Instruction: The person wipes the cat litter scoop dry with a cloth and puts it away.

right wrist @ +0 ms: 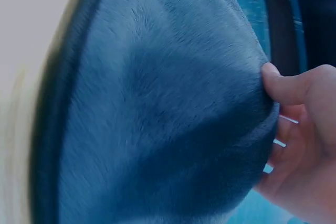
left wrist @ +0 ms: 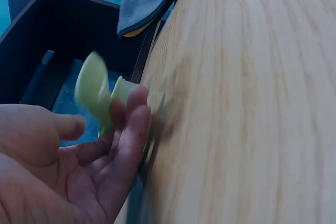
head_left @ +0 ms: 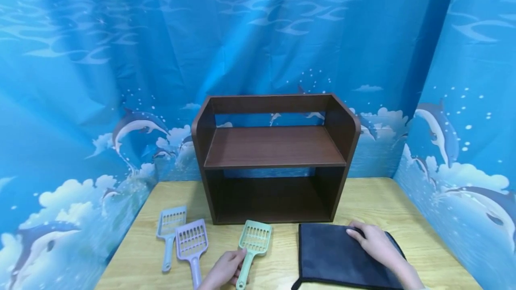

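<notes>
A pale green litter scoop (head_left: 256, 236) with a slotted head is in front of the brown shelf. My left hand (head_left: 227, 268) holds it by the handle, thumb near the neck and fingers underneath. In the left wrist view the scoop (left wrist: 93, 85) is blurred beside the curled fingers, and the exact contact is hard to see. To the right lies a folded dark plush towel (head_left: 328, 252) with black edging and a corner loop. My right hand (head_left: 375, 243) pinches its far edge. The right wrist view shows the thumb on the towel's (right wrist: 157, 87) surface, fingers behind.
A dark brown two-tier shelf (head_left: 274, 147) stands at the back of the wooden table (head_left: 278, 276). On the left lie a light blue litter scoop (head_left: 168, 245) and a purple litter scoop (head_left: 194, 261), close together. A blue ocean-print curtain (head_left: 258, 35) surrounds the table.
</notes>
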Available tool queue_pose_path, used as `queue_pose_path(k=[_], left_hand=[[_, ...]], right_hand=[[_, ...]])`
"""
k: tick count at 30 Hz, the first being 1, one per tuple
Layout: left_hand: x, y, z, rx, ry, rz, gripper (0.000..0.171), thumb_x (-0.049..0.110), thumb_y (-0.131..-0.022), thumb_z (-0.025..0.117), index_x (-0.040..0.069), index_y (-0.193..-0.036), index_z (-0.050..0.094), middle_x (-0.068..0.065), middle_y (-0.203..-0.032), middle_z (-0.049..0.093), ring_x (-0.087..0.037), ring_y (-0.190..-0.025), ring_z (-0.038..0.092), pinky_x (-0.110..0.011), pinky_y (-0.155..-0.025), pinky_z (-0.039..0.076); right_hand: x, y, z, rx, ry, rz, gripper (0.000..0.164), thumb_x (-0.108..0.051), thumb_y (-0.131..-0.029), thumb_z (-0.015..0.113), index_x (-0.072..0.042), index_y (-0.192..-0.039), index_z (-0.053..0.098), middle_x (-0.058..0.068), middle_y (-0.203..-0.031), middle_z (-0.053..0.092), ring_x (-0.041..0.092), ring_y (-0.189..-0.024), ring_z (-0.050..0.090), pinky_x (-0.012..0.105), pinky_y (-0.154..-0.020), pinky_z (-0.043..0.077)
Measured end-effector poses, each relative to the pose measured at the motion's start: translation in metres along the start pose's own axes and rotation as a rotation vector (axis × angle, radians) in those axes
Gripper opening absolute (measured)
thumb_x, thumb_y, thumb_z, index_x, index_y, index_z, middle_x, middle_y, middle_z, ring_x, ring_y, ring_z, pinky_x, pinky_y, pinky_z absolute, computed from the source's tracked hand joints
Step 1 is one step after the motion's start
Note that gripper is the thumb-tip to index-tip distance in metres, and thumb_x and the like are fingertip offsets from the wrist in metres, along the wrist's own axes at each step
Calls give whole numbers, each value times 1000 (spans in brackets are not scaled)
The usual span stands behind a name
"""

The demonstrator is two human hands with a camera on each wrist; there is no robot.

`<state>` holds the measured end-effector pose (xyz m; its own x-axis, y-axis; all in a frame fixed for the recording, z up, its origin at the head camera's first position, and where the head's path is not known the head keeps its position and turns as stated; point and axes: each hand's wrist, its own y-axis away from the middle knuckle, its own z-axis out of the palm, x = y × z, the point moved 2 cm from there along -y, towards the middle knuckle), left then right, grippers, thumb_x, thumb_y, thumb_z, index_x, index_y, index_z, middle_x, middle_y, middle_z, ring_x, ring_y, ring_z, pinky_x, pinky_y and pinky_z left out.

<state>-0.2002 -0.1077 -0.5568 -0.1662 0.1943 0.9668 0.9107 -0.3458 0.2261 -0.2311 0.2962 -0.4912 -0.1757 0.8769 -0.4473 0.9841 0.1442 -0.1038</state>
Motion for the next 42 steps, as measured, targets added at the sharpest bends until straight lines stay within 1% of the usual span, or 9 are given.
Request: queue_pose_path(k=[4, 9, 17, 19, 24, 27, 32, 37, 42], left_hand=[[2, 1, -2, 20, 9, 12, 52, 37, -99, 34, -8, -98, 61, -6, -59, 58, -13, -49, 59, -25, -46, 49], [4, 1, -3, 49, -15, 8, 48, 32, -101, 31, -6, -97, 60, -3, -65, 56, -8, -48, 51, -21, -44, 44], [4, 1, -6, 89, 20, -14, 46, 29, -101, 30, -6, -98, 59, 2, -64, 49, -5, -48, 43, -16, -43, 36], [4, 0, -6, 97, 28, -16, 46, 29, -101, 30, -6, -99, 59, 2, -64, 49, -4, -48, 43, -15, -43, 36], [4, -1, -9, 108, 17, -18, 43, 28, -101, 29, -5, -99, 58, 2, -65, 53, -3, -47, 42, -15, -42, 34], [5, -1, -10, 112, 32, -33, 42, 26, -101, 29, -4, -100, 58, 5, -64, 50, -2, -46, 38, -14, -42, 32], [8, -1, -13, 141, 36, -67, 42, 26, -101, 28, -3, -101, 58, 7, -61, 43, -1, -45, 31, -14, -41, 27], [15, 0, -18, 170, 0, -79, 50, 38, -100, 30, -3, -104, 59, 7, -61, 44, -2, -45, 32, -16, -41, 27], [27, 1, -22, 199, -10, -33, 61, 48, -96, 33, -7, -105, 57, 7, -60, 45, -2, -44, 33, -15, -42, 28]], right_hand=[[-8, 4, -8, 12, -87, -2, 20, -38, -91, 53, -21, -96, 62, -8, -86, 61, 6, -74, 57, 27, -64, 45], [-23, 6, -17, 22, -248, 45, 28, -46, -92, 49, -21, -96, 62, -6, -85, 61, 5, -72, 54, 24, -62, 43], [-53, 12, -23, 161, -516, -1, 32, -32, -89, 59, -12, -114, 61, 6, -110, 63, -1, -93, 58, 19, -77, 49], [-60, 12, -23, 207, -560, -30, 31, -25, -87, 63, -9, -114, 61, 7, -110, 63, -1, -94, 58, 17, -78, 48], [-84, 16, -26, 412, -547, -147, 24, -6, -79, 70, -6, -103, 66, 3, -96, 67, -1, -83, 60, 12, -75, 47], [-96, 20, -29, 494, -524, -190, 23, -1, -76, 72, -5, -98, 68, 1, -93, 67, -1, -81, 60, 12, -73, 48], [-92, 17, -22, 527, -523, -151, 22, -9, -76, 74, -8, -97, 69, -10, -95, 66, -3, -84, 60, 12, -72, 49], [-89, 12, -21, 593, -570, -243, 25, 1, -73, 74, -9, -95, 68, 2, -104, 62, 4, -96, 57, 13, -81, 45], [-87, 5, -24, 607, -592, -308, 26, 3, -74, 73, -13, -93, 66, 7, -122, 53, 15, -115, 47, 15, -96, 34]])
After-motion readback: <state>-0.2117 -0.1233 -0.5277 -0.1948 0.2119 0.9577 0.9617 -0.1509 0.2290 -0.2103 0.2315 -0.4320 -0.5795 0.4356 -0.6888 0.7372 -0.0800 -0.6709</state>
